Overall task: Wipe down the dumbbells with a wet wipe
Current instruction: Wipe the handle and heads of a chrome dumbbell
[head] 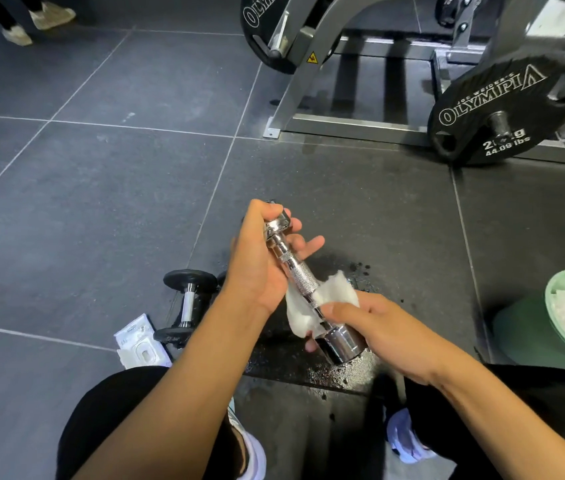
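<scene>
Dark grey tiled floor fills the view; we note a wet, speckled patch on it at about 5 o'clock from centre. At 12 to 2 o'clock stands a grey steel machine frame. On a peg at 2 o'clock hangs a black weight plate, lettered "JOE WEIDER'S OLYMPIA" and "44.09 lbs"; the kg figure above that is partly hidden by the peg. A second black plate at 12 o'clock shows only "OLYM". At 4 o'clock, cut by the frame edge, is a pale green bin with crumpled white material inside. The chrome dumbbell is held in the air just below centre, lying along the 11-to-5 o'clock line over the wet patch. The left hand is clamped round its far head, fingers wrapped over the chrome. The right hand pinches the wet wipe against the knurled handle beside the near head, thumb on top. A black dumbbell with a chrome handle lies on the floor at 8 o'clock from the held one, partly behind the left forearm. Touching its near end is a white wipe pack; we cannot read its print. A yellow triangular warning sticker sits on the frame at 12 o'clock.
</scene>
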